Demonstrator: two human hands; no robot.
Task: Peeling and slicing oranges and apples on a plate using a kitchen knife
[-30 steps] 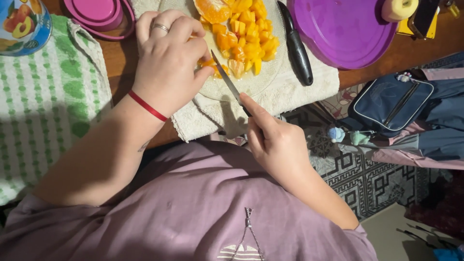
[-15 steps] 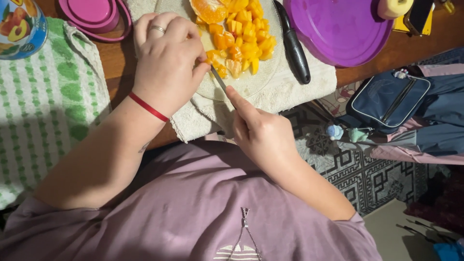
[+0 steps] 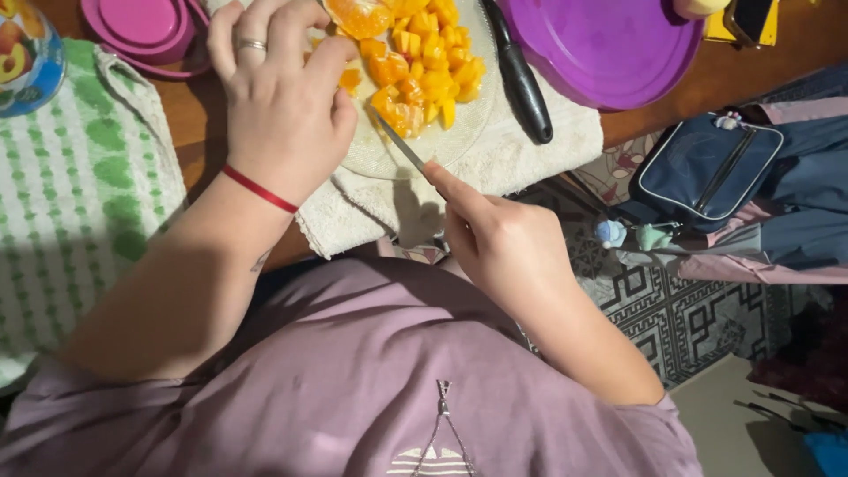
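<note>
Over plate | left hand arched, pinning fruit | right hand grip clenches knife

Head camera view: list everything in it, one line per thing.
fruit pieces: many, orange-yellow, heaped on the plate
plate: one, pale, on the towel
towel: one, cream, on the wooden table
knife: one, thin silver blade, tip at the fruit
black-handled tool: one, on the towel right of the plate
purple lid: one, top right
pink container: one, top left
green-patterned cloth: one, left
blue bag: one, right
left hand: over the fruit, ring, red wristband
right hand: holds the knife
</note>
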